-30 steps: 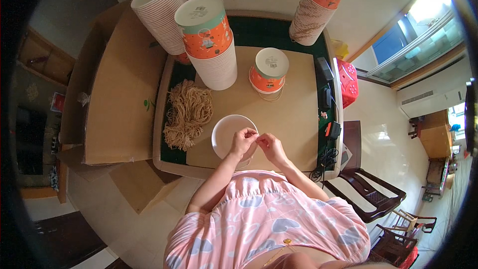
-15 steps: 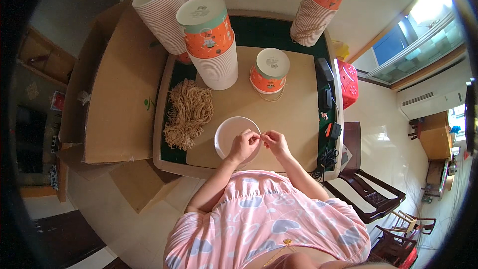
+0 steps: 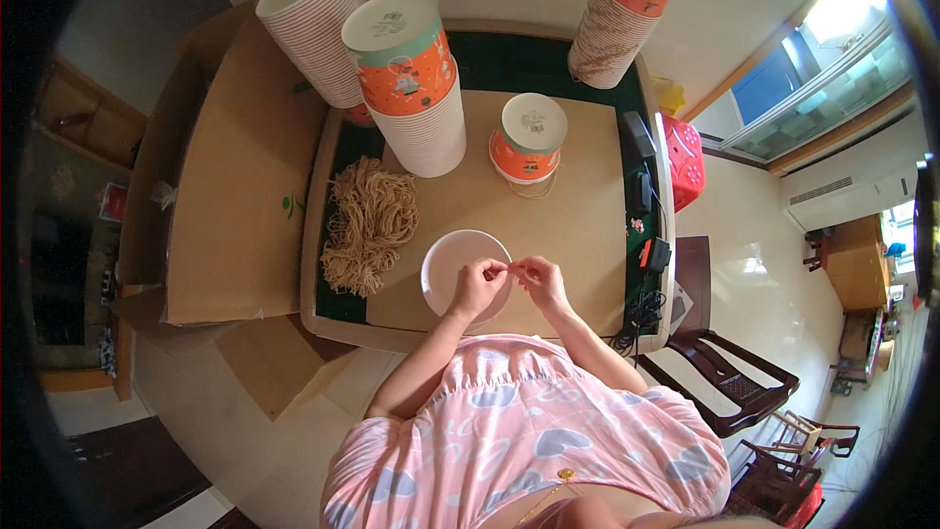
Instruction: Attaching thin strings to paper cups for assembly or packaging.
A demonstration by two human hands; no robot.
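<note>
White paper bowl [image 3: 452, 266], upside down, sits on the worktop [image 3: 578, 235] directly under and just left of both hands. Left hand [image 3: 479, 284] rests over the bowl's right half, fingers curled narrow, thumb and forefinger pinched together. Right hand [image 3: 540, 279] is just beside it, fingertips almost touching those of the left hand, also pinched narrow. Something thin appears to be held between the two pinches, level with the bowl's right rim; it is too small to identify.

Left of the left hand, well past the bowl, lies a heap of tan string loops [image 3: 367, 223]. Ahead of the hands stands a single orange-and-white paper bowl [image 3: 528, 140], upside down, with a string loop hanging at its base. Ahead and left of it stands a tall stack of similar bowls [image 3: 413, 81]. Further stacks [image 3: 624, 12] stand at the far edge. A flattened cardboard box [image 3: 240, 176] lies left of the worktop.
</note>
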